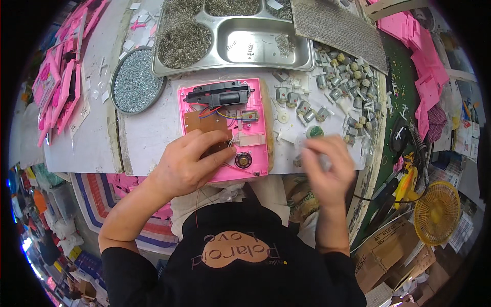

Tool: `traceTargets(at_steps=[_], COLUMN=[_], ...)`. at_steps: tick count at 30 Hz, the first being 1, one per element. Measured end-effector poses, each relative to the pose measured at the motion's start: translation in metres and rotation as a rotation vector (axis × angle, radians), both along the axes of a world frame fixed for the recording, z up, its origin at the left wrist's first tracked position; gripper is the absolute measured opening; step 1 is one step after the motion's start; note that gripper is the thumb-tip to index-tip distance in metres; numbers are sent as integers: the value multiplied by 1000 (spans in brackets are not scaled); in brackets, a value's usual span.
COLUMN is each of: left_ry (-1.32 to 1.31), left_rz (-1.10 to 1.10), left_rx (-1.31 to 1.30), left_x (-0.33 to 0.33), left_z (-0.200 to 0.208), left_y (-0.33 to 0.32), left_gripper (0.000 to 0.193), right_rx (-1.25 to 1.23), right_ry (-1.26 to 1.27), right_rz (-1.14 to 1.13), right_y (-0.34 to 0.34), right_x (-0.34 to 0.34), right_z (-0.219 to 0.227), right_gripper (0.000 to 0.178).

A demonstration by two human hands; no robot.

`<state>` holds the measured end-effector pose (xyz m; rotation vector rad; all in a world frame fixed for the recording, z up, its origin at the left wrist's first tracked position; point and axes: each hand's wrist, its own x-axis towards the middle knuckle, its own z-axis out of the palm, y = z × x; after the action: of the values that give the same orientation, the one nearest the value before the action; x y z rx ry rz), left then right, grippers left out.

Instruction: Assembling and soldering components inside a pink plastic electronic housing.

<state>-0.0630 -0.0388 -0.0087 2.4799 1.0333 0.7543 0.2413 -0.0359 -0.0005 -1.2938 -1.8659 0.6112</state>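
A pink plastic housing (pixel 260 92) lies open before me. Inside it are a black plastic assembly (pixel 197 97), a small motor (pixel 249 116), a brown circuit board (pixel 193 122), thin coloured wires, a clear plastic piece (pixel 250 139) and a round speaker (pixel 243 160). My left hand (pixel 186 161) is bent over the circuit board, gripping it, with its fingertips close to the wires by the clear piece. To the right of the housing, my right hand (pixel 331 169) is raised and blurred, its fingers curled together. Whatever they hold is hidden. Just beyond its fingertips is a round green thing (pixel 315 132).
A metal compartment tray (pixel 235 65) with small metal parts stands behind the housing. At left is a round dish (pixel 113 100) of screws. Several small motors (pixel 335 94) lie at right. Pink plastic parts (pixel 64 97) are stacked far left. A yellow fan (pixel 436 212) stands right.
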Motion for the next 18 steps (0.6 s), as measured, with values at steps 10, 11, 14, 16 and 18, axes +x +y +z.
traceTargets(at_steps=[10,11,14,16,18], left_ry=[-116,-116,-72,-58,-12], left_rz=[154,219,230,231,230], left_rx=[133,180,183,200,192], left_x=[2,6,16,24,26], left_z=[3,5,5,1,1], left_y=[7,11,23,31,33], left_gripper=[39,38,39,40,39], right_rx=[-88,-100,12,38,53], right_ry=[-494,-544,-615,-597,-558], right_rz=[134,128,160,167,150], right_y=[67,67,63,61,57], right_x=[-76,-77,-84,-82,-80], right_z=[14,16,22,22,20], right_gripper=[23,24,22,21,20])
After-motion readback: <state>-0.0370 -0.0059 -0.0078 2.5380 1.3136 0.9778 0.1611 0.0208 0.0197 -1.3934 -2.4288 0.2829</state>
